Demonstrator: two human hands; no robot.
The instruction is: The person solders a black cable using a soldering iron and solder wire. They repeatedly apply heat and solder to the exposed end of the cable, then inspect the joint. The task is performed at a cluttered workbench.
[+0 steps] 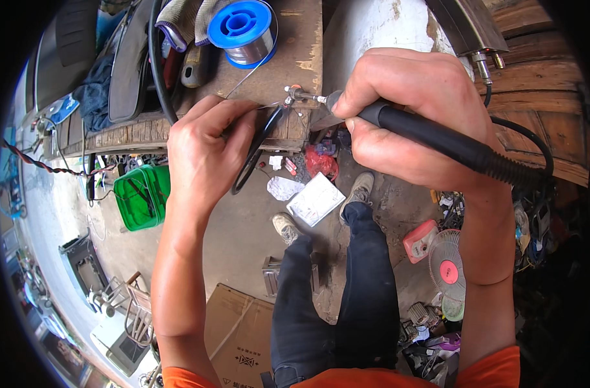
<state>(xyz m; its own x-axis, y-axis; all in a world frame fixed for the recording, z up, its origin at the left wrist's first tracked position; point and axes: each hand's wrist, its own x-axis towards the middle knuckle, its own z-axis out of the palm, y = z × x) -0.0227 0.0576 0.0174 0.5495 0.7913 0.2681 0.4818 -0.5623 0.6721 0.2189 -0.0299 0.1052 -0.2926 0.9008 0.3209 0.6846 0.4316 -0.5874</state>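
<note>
My right hand is closed round the black handle of a soldering iron. The iron's tip points left and meets or nearly meets a small metal piece at the bench's edge. My left hand pinches thin solder wire, whose free end reaches toward that same piece. Behind it, a blue spool of solder wire stands on the wooden bench, its strand running down to my left fingers. A black cable hangs beside my left hand, one end at the metal piece. Whether tip and solder touch is too small to tell.
Gloves and a handled tool lie left of the spool. A metal soldering station sits at the upper right. Below are a green bin, a white box, cardboard and a fan.
</note>
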